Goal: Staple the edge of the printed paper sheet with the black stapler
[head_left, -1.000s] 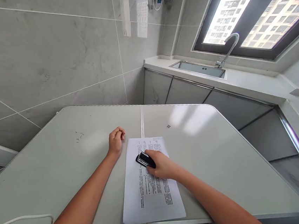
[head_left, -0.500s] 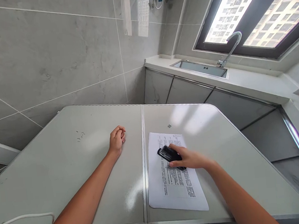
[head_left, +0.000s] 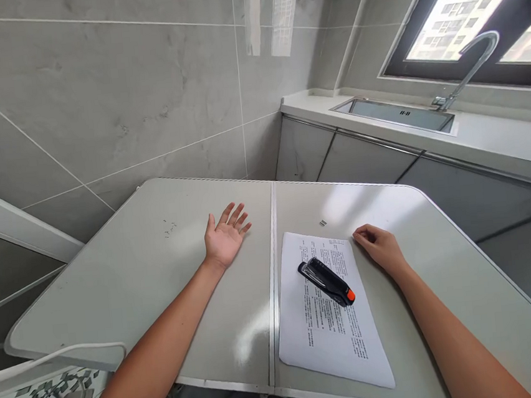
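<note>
Stapler (head_left: 326, 273) on paper (head_left: 328, 318), right hand (head_left: 379, 245) beside, fingers curled empty, left hand (head_left: 224, 235) spread wide

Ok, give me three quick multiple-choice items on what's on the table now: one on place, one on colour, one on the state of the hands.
1. Where does the stapler lie?
A. on the paper
B. in the sink
C. in the left hand

2. What colour is the stapler's near end?
A. green
B. orange
C. white

3. How is the left hand?
A. closed in a fist
B. gripping the stapler
C. open, palm up on the table

Answers: 1 A, the stapler rests on the printed sheet. 2 B, its end tip is orange. 3 C, the fingers are spread; the right hand rests by the sheet's edge, holding nothing.
</note>
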Motion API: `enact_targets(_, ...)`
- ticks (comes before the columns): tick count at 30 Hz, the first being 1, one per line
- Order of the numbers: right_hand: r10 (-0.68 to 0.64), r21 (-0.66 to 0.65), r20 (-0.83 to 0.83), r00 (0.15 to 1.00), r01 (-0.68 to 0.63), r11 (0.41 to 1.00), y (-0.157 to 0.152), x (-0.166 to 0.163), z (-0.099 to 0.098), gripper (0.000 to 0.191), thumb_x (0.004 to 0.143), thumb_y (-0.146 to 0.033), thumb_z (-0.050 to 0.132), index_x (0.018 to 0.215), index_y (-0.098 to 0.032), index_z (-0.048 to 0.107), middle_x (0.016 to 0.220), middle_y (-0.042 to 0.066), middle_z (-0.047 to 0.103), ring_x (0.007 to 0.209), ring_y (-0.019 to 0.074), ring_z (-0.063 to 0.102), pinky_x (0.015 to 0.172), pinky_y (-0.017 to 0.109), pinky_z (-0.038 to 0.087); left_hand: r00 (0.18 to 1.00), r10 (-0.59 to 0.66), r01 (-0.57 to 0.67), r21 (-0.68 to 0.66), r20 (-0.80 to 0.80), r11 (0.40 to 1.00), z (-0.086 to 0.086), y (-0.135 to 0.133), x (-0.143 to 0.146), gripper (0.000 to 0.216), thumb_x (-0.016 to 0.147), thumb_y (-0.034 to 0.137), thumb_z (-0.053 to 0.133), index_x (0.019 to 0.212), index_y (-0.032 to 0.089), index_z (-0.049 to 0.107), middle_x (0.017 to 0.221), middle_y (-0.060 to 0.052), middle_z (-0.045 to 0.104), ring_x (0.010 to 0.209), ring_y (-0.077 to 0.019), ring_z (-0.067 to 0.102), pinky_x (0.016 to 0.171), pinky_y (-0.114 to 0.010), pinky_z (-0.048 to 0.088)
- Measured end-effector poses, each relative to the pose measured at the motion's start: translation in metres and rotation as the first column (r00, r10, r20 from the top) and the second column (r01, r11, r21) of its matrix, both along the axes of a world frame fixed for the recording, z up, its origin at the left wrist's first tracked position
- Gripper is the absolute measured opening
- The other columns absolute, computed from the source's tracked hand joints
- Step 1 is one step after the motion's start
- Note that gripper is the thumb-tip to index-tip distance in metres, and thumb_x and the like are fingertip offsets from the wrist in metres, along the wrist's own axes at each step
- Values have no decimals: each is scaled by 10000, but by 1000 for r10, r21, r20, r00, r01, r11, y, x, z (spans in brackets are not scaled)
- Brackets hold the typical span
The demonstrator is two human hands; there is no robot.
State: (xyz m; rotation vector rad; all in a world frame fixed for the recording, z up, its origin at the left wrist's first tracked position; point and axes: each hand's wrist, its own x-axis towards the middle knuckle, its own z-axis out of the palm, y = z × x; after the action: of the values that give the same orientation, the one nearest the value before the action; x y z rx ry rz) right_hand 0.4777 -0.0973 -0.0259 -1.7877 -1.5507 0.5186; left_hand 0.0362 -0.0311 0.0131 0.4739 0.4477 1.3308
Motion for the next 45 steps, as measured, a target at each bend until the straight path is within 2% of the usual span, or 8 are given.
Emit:
enact_targets(4, 96, -18, 157, 983, -94, 995, 0, -11, 5, 242, 876, -460, 588, 844, -233, 667, 670, -3, 603, 641, 172, 514, 661, 322, 410, 1000, 25, -25, 33, -1, 999, 5, -4, 2, 571, 1025, 651, 412, 1353, 264, 673, 1560, -96, 561, 1363, -297, 586, 1043, -476, 555)
enact_targets(14, 108, -14, 167, 980, -107, 994, 0, -11, 6, 241, 891, -458, 568, 855, -237, 657, 682, 2, 598, 658, 183, 521, 671, 334, 415, 996, 46, -44, 30, -78, 999, 3, -1, 1, 558, 1032, 655, 386, 1293, 271, 694, 1583, -84, 534, 1312, -266, 621, 971, -418, 592)
enact_targets(31, 101, 59, 79, 992, -105, 993, -7, -16, 13, 257, 907, -475, 611, 872, -234, 693, 749, 28, 650, 700, 196, 540, 723, 362, 461, 993, 43, -42, 10, -109, 999, 0, 0, 1, 515, 1021, 637, 424, 1197, 256, 723, 1523, -94, 589, 1102, -234, 693, 850, -378, 602)
enact_targets(34, 228, 93, -39, 973, -223, 970, -15, -24, 27, 307, 926, -524, 622, 915, -232, 717, 896, 75, 718, 840, 241, 626, 852, 405, 518, 988, 53, -53, 1, -143, 999, 0, 0, 0, 516, 1021, 648, 409, 1187, 270, 720, 1498, -93, 610, 1100, -237, 694, 841, -377, 601)
enact_targets(36, 438, 28, -143, 887, -439, 898, -21, -32, 36, 380, 928, -570, 620, 1059, -236, 745, 1100, 112, 741, 1032, 293, 665, 977, 449, 526, 987, 58, -58, 5, -150, 998, -1, 0, 0, 512, 1016, 653, 422, 1180, 272, 722, 1478, -95, 624, 1090, -238, 695, 835, -379, 600)
enact_targets(40, 784, -85, -239, 573, -816, 571, -27, -54, 43, 756, 849, -566, 742, 1518, -265, 559, 1567, 118, 538, 1478, 367, 455, 1228, 543, 362, 993, 46, -45, 11, -112, 999, -1, 0, -1, 503, 1016, 639, 440, 1172, 257, 728, 1489, -92, 615, 1061, -225, 696, 832, -375, 598)
enact_targets(42, 828, -124, -231, 510, -860, 495, -29, -64, 43, 832, 844, -503, 772, 1586, -270, 476, 1638, 110, 457, 1548, 361, 363, 1268, 566, 287, 991, 54, -54, 7, -123, 999, -1, 0, -1, 500, 1013, 641, 448, 1165, 256, 728, 1469, -98, 629, 1057, -230, 698, 829, -380, 597)
enact_targets(45, 854, -149, -232, 465, -885, 441, -30, -77, 47, 750, 875, -446, 726, 1569, -269, 504, 1601, 108, 509, 1532, 345, 402, 1276, 575, 258, 988, 65, -65, 2, -143, 998, 0, 0, -1, 494, 1007, 644, 462, 1161, 255, 724, 1438, -109, 649, 1059, -241, 701, 824, -385, 596)
